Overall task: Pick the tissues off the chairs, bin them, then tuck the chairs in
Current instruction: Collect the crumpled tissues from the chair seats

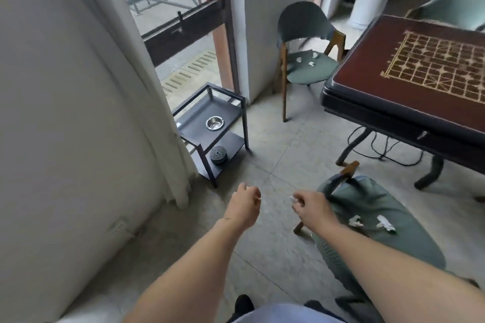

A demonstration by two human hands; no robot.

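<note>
A green padded chair (388,244) stands close at the lower right, with two crumpled white tissues (355,221) (385,223) on its seat. My right hand (311,206) hovers over the chair's left edge and pinches a small white tissue (293,200) in its curled fingers. My left hand (245,203) is out over the floor to the left, fingers curled; a speck of white shows at its top, and what it holds cannot be told. A second green chair (307,42) stands farther back by the wall with three small tissues (306,60) on its seat.
A dark red table (367,92) with a chess board pattern fills the right, cables under it. A black two-tier metal stand (210,113) by the window carries a steel ashtray (214,123) and a round dark object (217,155). White curtain on the left. No bin in view.
</note>
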